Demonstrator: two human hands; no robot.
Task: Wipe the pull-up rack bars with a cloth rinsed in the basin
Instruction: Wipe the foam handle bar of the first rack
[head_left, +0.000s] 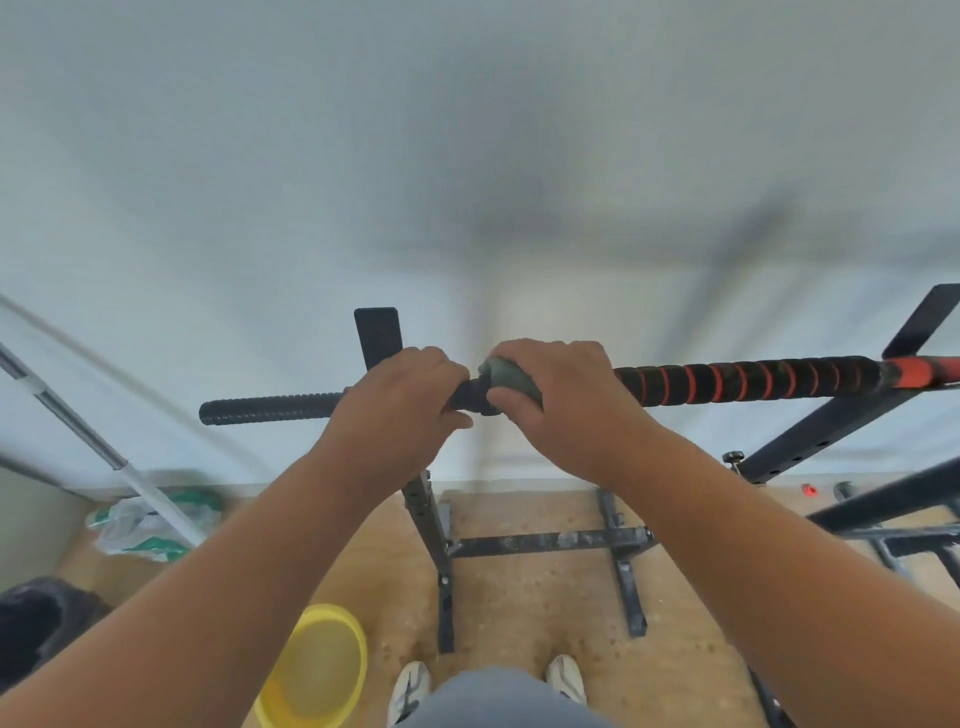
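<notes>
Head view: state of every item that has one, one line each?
left hand: grips the pull-up bar
right hand: grips the cloth around the bar
cloth: bunched against the bar under the right hand
pull-up bar: horizontal on the rack
yellow basin: upright on the floor, contents unclear

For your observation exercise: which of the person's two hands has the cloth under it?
The right hand: the grey-green cloth is wrapped under its fingers, while the left hand grips bare bar.

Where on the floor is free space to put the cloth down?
Bare floor lies between the rack's base legs, ahead of the shoes. The left is crowded: yellow basin, plastic bags, dark bin.
</notes>
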